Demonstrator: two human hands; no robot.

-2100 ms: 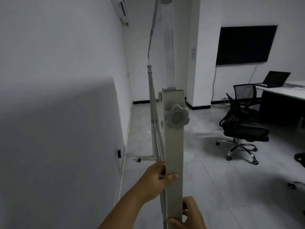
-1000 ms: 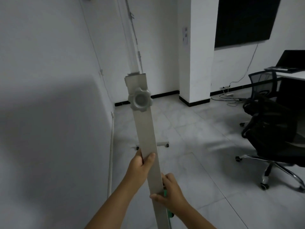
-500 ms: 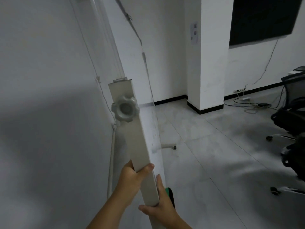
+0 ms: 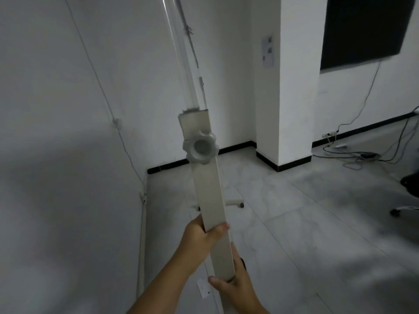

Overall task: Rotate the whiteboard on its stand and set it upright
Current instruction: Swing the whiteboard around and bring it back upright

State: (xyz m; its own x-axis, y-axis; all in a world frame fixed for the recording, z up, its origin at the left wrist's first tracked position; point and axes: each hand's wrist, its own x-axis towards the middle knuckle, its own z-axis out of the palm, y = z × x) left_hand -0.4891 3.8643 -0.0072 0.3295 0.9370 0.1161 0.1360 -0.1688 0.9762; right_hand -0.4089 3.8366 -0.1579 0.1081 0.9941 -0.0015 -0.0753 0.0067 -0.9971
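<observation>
I look along the edge of the whiteboard stand. Its flat grey upright post leans slightly left, with a star-shaped locking knob near its top. Above the post the whiteboard's thin edge runs up out of view. My left hand is wrapped around the post from the left, thumb across its front. Lower down, my right hand grips the post's bottom part from the right. A caster foot of the stand shows on the floor behind the post.
A white wall stands close on the left with a thin cable running down it. A white pillar rises beyond, a dark screen hangs on the right wall, cables lie on the tiled floor, and an office chair's base shows at the right edge.
The post has swung from tilting hard left back toward vertical. Both hands stay on the post, the right one a little lower. My view has shifted, so the chairs slid off to the right.
</observation>
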